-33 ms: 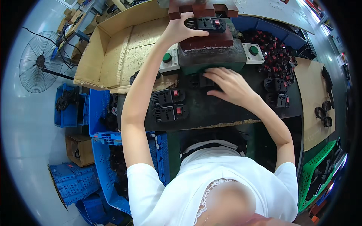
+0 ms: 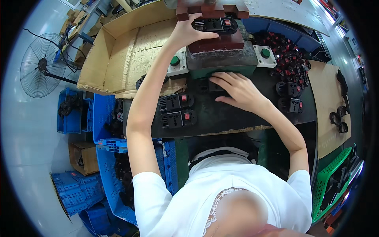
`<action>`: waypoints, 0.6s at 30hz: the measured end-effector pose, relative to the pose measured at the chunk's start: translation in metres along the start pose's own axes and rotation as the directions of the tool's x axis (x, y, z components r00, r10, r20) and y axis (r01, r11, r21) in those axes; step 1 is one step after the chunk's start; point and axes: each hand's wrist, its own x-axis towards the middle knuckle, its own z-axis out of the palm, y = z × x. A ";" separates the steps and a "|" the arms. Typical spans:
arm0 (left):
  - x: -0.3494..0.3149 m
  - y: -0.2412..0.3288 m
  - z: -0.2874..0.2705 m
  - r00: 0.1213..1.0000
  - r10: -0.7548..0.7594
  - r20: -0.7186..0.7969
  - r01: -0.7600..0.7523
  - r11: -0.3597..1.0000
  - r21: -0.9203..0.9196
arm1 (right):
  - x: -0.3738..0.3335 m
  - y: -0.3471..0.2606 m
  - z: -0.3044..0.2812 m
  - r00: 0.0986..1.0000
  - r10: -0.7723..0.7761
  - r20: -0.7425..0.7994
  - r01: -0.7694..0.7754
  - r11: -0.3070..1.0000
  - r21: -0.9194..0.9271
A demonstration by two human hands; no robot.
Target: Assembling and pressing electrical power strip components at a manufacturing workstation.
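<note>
Your left hand (image 2: 187, 33) holds a red-switched socket unit (image 2: 216, 25), dark-red block (image 2: 217, 44) beneath that grip; your right hand (image 2: 240, 91) covers a dark part (image 2: 214, 88), hold unclear.

White short-sleeved top (image 2: 173, 209), lacy neckline trim (image 2: 214, 206), seemingly dark trousers (image 2: 233, 142).

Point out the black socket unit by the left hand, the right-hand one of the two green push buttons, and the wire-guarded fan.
Black socket unit (image 2: 215, 25): head view, middle of its upper face.
Right-hand green push button (image 2: 265, 52): head view, its cap.
Wire-guarded fan (image 2: 42, 64): head view, its hub.
</note>
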 end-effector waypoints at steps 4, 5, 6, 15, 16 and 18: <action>-0.016 0.013 -0.006 0.992 0.086 -0.094 -0.095 0.991 -0.098 | -0.001 0.000 0.008 0.992 0.083 0.097 -0.084 0.996 0.004; -0.024 0.022 -0.009 0.989 0.126 -0.077 -0.135 0.981 -0.137 | -0.002 0.001 0.010 0.986 0.132 0.105 -0.134 0.991 0.007; -0.034 0.031 -0.016 0.976 0.169 -0.137 -0.180 0.981 -0.069 | -0.003 0.000 0.011 0.987 0.123 0.103 -0.125 0.992 0.011; -0.117 0.058 -0.098 0.957 0.204 -0.208 -0.162 0.966 0.201 | -0.009 -0.018 -0.012 0.971 0.234 0.049 -0.239 0.956 0.171; -0.129 0.060 -0.110 0.961 0.187 -0.204 -0.135 0.960 0.247 | -0.005 -0.020 -0.023 0.976 0.217 -0.016 -0.212 0.965 0.153; -0.157 0.054 -0.132 0.972 0.109 -0.207 -0.026 0.930 0.367 | 0.006 -0.017 -0.045 0.975 0.156 -0.160 -0.149 0.987 0.055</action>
